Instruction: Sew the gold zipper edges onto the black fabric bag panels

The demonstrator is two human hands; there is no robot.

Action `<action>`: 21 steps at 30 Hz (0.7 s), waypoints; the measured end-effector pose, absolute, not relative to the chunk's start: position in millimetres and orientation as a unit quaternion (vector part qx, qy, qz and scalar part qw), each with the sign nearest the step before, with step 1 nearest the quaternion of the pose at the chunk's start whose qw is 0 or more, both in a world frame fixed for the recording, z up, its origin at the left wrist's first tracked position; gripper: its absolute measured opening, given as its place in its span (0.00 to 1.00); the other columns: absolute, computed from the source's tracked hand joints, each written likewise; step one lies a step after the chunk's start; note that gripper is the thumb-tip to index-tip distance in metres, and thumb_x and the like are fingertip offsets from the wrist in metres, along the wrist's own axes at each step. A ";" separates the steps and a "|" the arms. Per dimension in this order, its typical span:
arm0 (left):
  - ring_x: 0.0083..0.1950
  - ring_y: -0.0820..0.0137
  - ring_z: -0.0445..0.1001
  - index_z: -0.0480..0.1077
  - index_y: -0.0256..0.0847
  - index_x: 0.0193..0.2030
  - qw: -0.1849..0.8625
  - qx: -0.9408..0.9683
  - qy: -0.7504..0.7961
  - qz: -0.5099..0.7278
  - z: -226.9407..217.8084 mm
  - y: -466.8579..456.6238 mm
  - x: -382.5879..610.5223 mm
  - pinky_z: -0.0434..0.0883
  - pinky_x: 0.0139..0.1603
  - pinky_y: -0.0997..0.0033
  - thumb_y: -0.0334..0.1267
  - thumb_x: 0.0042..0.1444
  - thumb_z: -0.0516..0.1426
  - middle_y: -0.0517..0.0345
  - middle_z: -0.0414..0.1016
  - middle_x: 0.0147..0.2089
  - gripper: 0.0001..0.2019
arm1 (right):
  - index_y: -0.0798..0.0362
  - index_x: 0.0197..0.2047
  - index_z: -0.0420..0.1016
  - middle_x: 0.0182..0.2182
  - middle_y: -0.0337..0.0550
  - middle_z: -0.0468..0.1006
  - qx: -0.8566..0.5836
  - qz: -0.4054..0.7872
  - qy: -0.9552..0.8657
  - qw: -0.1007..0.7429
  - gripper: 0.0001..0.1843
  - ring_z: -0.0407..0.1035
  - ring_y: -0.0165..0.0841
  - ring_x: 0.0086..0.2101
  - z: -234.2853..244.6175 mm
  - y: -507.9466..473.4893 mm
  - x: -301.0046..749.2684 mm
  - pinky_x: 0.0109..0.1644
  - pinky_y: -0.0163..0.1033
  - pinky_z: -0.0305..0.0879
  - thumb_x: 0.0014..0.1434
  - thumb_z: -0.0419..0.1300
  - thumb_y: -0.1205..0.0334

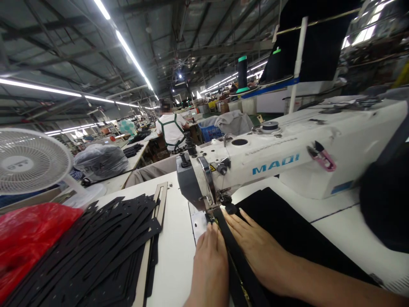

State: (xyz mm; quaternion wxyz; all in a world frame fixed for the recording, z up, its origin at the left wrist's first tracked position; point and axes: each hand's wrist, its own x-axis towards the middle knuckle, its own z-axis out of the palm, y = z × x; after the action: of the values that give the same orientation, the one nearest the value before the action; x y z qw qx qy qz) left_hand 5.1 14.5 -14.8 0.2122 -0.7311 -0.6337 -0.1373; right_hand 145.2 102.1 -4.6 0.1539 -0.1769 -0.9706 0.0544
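Note:
A black zipper strip [229, 244] with gold-coloured teeth runs toward me from under the presser foot of a white sewing machine [275, 149]. Close to the foot, my left hand [211, 258] has its fingers bunched at the left edge of the strip; the fingertips are partly hidden. My right hand [255, 241] lies flat along the strip's right side, fingers stretched toward the needle area and thumb apart. Beneath and beyond that hand a black fabric panel [287, 221] spreads over the table. A gold zipper pull [246, 294] shows near the bottom edge.
Black perforated strips [96, 243] lie piled on the left with pale slotted templates [161, 198]. Beside them are a red plastic bag [28, 234] and a white fan [32, 162]. Pink-handled thread snips [324, 158] rest on the machine arm. A person [172, 128] works farther back.

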 end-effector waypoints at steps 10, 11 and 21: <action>0.50 0.57 0.73 0.65 0.27 0.50 0.209 -0.733 -0.633 -0.136 -18.8 15.7 3.1 0.74 0.48 0.60 0.17 0.52 0.45 0.35 0.71 0.50 0.20 | 0.53 0.66 0.47 0.63 0.51 0.52 -0.170 0.037 -0.969 0.172 0.30 0.46 0.43 0.62 -9.3 101.7 145.1 0.62 0.56 0.48 0.62 0.49 0.60; 0.50 0.56 0.73 0.65 0.26 0.50 0.209 -0.733 -0.632 -0.140 -18.1 15.9 3.5 0.74 0.48 0.60 0.17 0.52 0.45 0.34 0.71 0.50 0.19 | 0.53 0.66 0.48 0.63 0.51 0.52 -0.171 0.039 -0.970 0.169 0.30 0.46 0.43 0.62 -9.1 101.6 145.1 0.62 0.56 0.48 0.62 0.49 0.61; 0.54 0.59 0.70 0.64 0.33 0.53 0.176 -0.751 -0.610 -0.181 -7.9 20.9 3.2 0.70 0.54 0.53 0.19 0.55 0.45 0.42 0.71 0.50 0.20 | 0.55 0.65 0.52 0.62 0.54 0.53 -0.165 0.056 -0.969 0.175 0.28 0.47 0.44 0.61 -7.9 104.7 145.5 0.62 0.57 0.48 0.63 0.49 0.60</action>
State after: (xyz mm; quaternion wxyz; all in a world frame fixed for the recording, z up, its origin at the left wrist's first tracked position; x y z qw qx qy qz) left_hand 3.2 20.9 -7.9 0.1759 -0.7506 -0.6105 -0.1815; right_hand 145.5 104.7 -7.9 0.1749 -0.1654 -0.9690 0.0559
